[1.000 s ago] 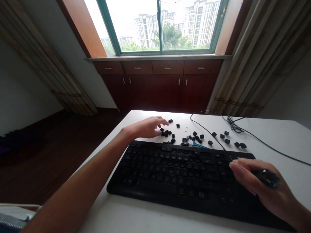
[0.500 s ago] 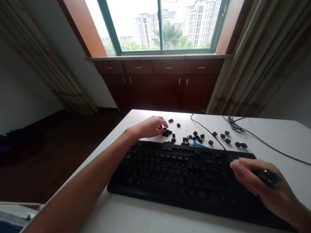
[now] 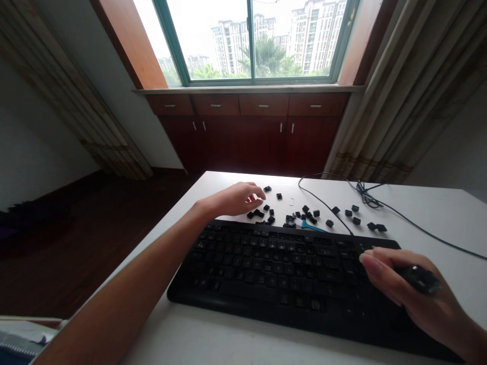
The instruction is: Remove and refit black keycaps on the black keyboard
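White table [image 3: 213, 334], left hand [image 3: 232, 199] over loose keycaps [image 3: 262, 212]

The left arm runs bare from the lower left of the frame up toward the centre, stretched nearly straight, the forearm long and foreshortened. The left hand [image 3: 238, 198] sits just above the middle of the frame, palm down, knuckles raised, fingers curled loosely with the tips pointing right — thumb tucked under and hard to see. The right hand [image 3: 414, 291] fills the lower right corner, close to the camera, back of the hand up, wrist leaving the frame at the bottom right edge. Its fingers are folded round a small dark object — the forefinger extended leftward, nail showing.
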### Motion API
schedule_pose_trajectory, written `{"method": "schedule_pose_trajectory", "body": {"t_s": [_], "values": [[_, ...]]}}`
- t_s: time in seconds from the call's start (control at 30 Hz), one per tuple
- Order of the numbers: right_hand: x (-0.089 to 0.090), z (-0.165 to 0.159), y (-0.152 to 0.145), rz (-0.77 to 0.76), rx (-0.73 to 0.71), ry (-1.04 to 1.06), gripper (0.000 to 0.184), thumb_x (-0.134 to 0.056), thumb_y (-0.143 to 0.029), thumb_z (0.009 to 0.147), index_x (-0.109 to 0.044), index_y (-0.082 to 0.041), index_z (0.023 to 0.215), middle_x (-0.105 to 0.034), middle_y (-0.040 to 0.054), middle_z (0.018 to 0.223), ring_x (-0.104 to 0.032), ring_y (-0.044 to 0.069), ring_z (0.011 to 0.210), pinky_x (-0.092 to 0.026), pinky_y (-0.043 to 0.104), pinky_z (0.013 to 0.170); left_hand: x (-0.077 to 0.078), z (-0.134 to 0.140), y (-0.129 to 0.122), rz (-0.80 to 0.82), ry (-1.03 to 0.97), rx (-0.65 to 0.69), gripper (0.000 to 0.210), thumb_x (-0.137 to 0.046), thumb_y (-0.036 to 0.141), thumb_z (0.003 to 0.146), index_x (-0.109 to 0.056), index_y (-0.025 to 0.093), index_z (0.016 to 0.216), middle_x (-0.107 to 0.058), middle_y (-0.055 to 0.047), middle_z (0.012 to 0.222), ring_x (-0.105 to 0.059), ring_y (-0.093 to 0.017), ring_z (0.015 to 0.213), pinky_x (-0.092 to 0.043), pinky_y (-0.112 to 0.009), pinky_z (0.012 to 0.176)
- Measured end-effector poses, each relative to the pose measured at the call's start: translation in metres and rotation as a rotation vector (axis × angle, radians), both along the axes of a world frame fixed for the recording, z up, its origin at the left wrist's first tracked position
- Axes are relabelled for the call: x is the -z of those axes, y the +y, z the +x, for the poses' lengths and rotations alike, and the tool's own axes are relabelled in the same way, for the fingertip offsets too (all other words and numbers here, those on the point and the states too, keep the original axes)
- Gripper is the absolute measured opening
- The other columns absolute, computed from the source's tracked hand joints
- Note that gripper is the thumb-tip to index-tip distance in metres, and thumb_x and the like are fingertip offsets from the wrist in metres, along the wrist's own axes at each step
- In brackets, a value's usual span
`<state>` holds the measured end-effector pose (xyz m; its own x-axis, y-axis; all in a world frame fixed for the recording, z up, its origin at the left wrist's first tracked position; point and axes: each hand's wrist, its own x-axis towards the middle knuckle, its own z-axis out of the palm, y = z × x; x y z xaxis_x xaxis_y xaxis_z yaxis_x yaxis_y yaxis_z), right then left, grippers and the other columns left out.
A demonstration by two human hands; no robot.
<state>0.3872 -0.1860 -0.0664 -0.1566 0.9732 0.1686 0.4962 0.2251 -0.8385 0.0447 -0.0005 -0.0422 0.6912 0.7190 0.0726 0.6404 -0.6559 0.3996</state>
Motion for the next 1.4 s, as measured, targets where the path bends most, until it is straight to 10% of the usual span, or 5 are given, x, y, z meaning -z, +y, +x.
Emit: {"method": "schedule_pose_trajectory", "body": {"t_s": [1.4], "values": [[-0.002, 0.000, -0.001, -0.019, 0.011, -0.006, 0.054, -0.053, -0.049, 0.098, -0.037, -0.020, 0.055, -0.038, -0.0023, 0.052, -0.035, 0.011, 0.048, -0.029, 0.027, 0.046, 0.011, 0.018, -0.001, -0.132, -0.025, -0.053, 0.026, -0.075, 0.039, 0.081, -0.079, 0.021, 0.099, -0.075, -0.006, 0.096, -0.069, -0.016, 0.076, -0.050, -0.023, 0.062]]}}
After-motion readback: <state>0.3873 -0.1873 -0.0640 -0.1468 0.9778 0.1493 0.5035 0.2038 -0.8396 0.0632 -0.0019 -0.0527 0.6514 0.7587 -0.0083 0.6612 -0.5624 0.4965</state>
